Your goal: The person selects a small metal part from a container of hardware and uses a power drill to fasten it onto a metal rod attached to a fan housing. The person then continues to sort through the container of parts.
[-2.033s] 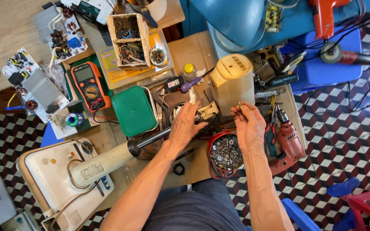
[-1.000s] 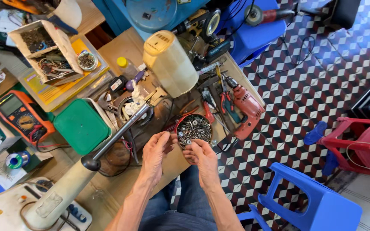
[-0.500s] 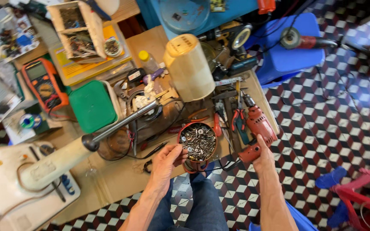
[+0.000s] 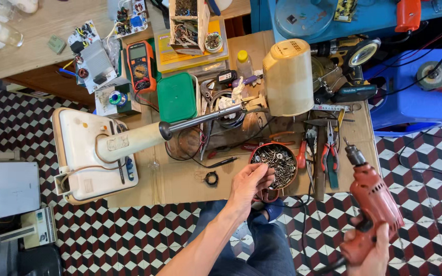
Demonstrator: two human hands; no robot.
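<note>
The left hand (image 4: 249,186) has its fingers (image 4: 264,174) bunched narrow at the near rim of a round red tin (image 4: 277,166), their tips dipped among the screws and washers (image 4: 278,159) that fill it; whether they pinch a piece, I cannot tell. The tin sits at the front edge of a cardboard-covered table (image 4: 180,179), just left of a row of red-handled pliers (image 4: 328,153). The right hand (image 4: 372,253) is wrapped tight around the grip of a red electric drill (image 4: 372,202), held clear of the table over the checkered floor (image 4: 425,168), bit pointing up toward the pliers.

Farther back, a green lidded box (image 4: 177,97) stands shut, so its contents are hidden. Behind it a yellow tray (image 4: 172,53) carries a tall cardboard box (image 4: 188,23) crammed with small parts and wire, beside a small round tub (image 4: 213,41) of tiny pieces. A cream fan housing (image 4: 288,76) lies on its pole, whose white base (image 4: 85,153) overhangs the table's left end.
</note>
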